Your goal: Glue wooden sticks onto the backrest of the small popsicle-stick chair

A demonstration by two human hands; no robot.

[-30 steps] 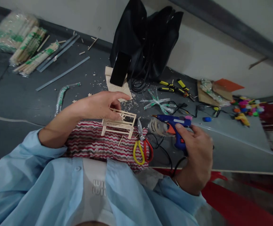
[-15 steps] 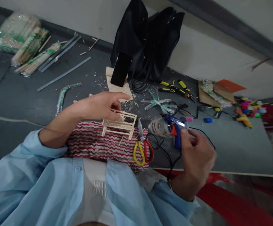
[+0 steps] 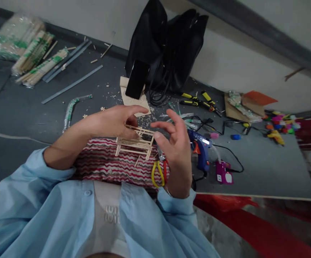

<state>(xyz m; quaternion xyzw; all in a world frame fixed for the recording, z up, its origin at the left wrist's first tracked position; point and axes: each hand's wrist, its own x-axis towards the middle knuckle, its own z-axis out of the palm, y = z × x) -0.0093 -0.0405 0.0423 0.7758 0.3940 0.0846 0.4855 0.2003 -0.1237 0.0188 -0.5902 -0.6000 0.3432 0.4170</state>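
A small frame of thin wooden sticks (image 3: pixel 135 144), shaped like a little bench, stands on a red-and-white wavy-striped cloth (image 3: pixel 107 165). My left hand (image 3: pixel 120 120) is closed on its back left part, with some fingertips hidden behind the sticks. At the frame's right end is my right hand (image 3: pixel 173 143), its fingers apart and nothing held in them. The right thumb tip lies close to the top right corner; whether it touches I cannot tell. Scissors (image 3: pixel 158 173) with yellow and red handles lie partly under my right hand. A blue glue gun (image 3: pixel 202 150) rests just right of it.
Behind the frame, a black phone (image 3: pixel 137 79) leans near a black bag (image 3: pixel 168 46). Pliers (image 3: pixel 198 102), a purple box (image 3: pixel 224 172) and cables lie right. Wrapped stick bundles (image 3: pixel 33 52) and grey strips (image 3: pixel 72 84) are at left. Wood crumbs litter the middle.
My right hand has let go of the glue gun, leaving it on the table, and moved left to the frame's right end. My left hand and the frame have stayed in place.
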